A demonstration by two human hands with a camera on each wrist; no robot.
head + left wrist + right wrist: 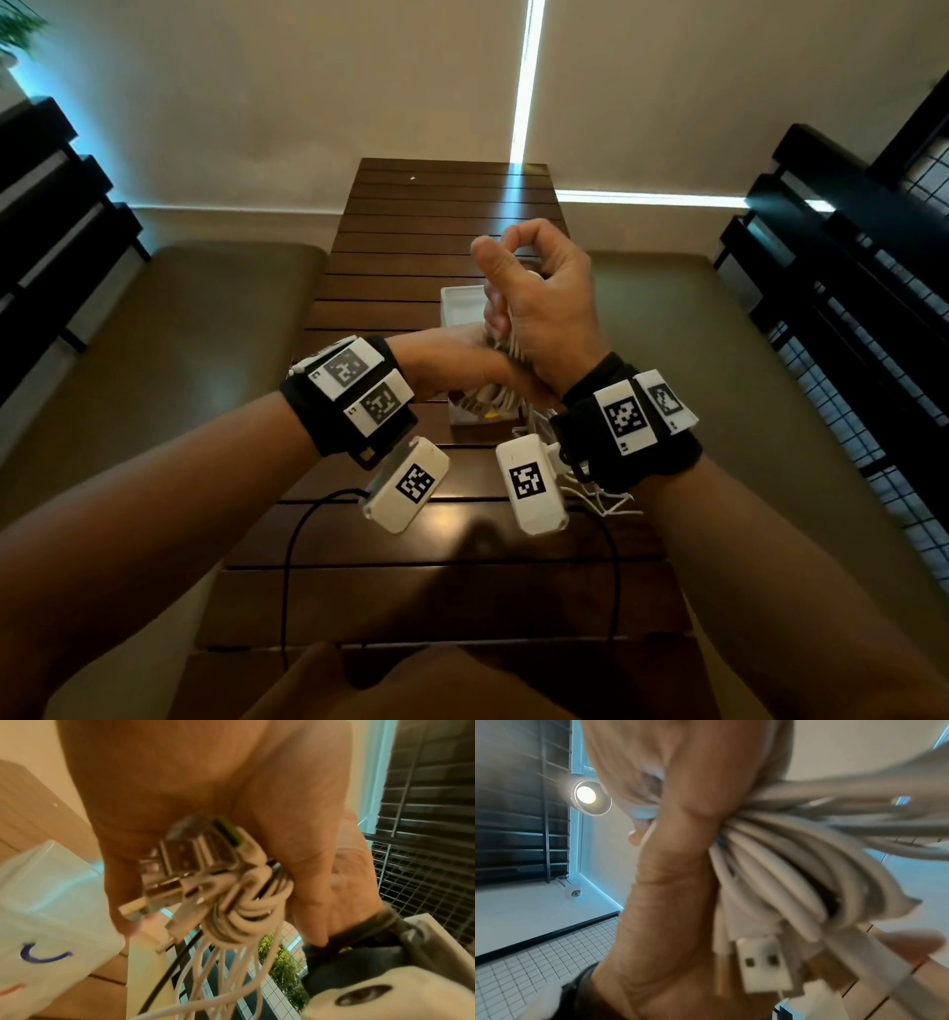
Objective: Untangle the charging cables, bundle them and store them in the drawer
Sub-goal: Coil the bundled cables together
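Both hands meet above a dark slatted table [436, 246]. My right hand [544, 308] is raised with its palm toward me, fingers curled round a bundle of white charging cables [508, 342]. The left hand [452, 367] reaches across beneath it and grips the bundle's lower end. In the left wrist view, several USB plugs [180, 858] stick out of the coiled cables [244, 902]. The right wrist view shows the looped cables [782, 872] in my right hand [675, 882], with a USB plug [765, 965] below. A white open drawer box [459, 300] sits under the hands.
Loose white cable ends [606, 501] hang below my right wrist. A thin black wire [290, 555] loops over the table's near part. Padded benches [205, 334] flank the table. A dark grille [873, 360] stands at the right and a wall at the far end.
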